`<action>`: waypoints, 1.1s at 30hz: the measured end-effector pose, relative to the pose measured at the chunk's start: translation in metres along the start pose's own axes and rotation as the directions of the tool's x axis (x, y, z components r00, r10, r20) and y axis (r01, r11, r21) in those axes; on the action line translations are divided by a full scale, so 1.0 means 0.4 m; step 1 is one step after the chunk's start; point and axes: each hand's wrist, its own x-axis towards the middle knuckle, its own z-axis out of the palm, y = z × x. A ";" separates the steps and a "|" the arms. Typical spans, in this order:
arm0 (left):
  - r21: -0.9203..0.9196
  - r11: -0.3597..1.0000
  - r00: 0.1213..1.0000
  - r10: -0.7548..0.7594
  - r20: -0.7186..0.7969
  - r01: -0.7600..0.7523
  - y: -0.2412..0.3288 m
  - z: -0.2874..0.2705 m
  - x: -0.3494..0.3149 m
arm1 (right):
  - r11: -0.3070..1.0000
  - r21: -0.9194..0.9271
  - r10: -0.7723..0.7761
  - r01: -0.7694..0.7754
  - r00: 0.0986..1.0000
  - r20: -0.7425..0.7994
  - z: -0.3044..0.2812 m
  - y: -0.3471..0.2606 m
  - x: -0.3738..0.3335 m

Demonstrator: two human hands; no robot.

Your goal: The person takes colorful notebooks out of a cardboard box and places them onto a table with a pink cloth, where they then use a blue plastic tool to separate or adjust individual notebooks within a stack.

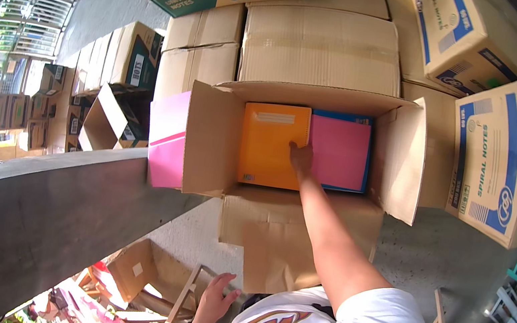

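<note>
An open cardboard box stands before me with two stacks of notebooks side by side in it. On top of the left stack is an orange spiral notebook. My right hand reaches into the box and closes on that notebook's right edge, thumb on its cover, other fingers partly hidden at the gap. Right of it lies a pink notebook, with blue covers showing around its edges. My left hand hangs low by my body, fingers apart, holding nothing; a dark watch is on its wrist.
Closed cartons are stacked behind the box. Printed cartons stand at the right. Pink sheets or covers sit against the box's left side. A grey concrete ledge runs along the left; an opened carton lies below it.
</note>
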 end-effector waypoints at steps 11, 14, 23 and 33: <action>-0.097 0.995 0.982 -0.048 -0.181 0.031 0.038 -0.009 0.081 | 0.897 0.412 0.138 -0.163 0.986 0.090 -0.105 -0.031 0.033; -0.017 0.999 0.978 -0.038 -0.206 0.036 0.015 0.000 0.071 | 0.927 0.306 0.164 -0.218 0.968 0.191 -0.118 -0.048 0.008; 0.104 0.994 0.975 0.049 -0.219 -0.027 0.035 -0.011 0.067 | 0.936 0.337 -0.132 0.102 0.989 0.066 -0.063 -0.001 0.026; 0.011 0.999 0.966 -0.049 -0.254 0.053 -0.024 0.054 -0.016 | 0.973 0.215 -0.094 0.082 0.994 0.047 -0.045 -0.050 -0.032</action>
